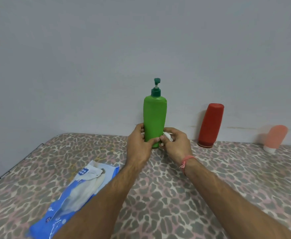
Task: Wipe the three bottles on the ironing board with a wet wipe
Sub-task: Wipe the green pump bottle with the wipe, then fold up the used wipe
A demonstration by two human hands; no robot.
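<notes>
A tall green pump bottle (154, 116) stands upright on the ironing board (175, 187) near the wall. My left hand (138, 144) grips its lower part from the left. My right hand (175, 141) pinches a crumpled white wet wipe (168, 136) against the bottle's lower right side. To the right, a red bottle (211, 125) stands upside down on its cap. Further right, a pale pink tube (274, 138) stands on its white cap, leaning toward the wall.
An opened blue pack of wet wipes (76, 194) lies on the board at the near left, partly under my left forearm. The board's left edge has a metal rail (15, 167). A plain grey wall (107, 49) rises directly behind the bottles.
</notes>
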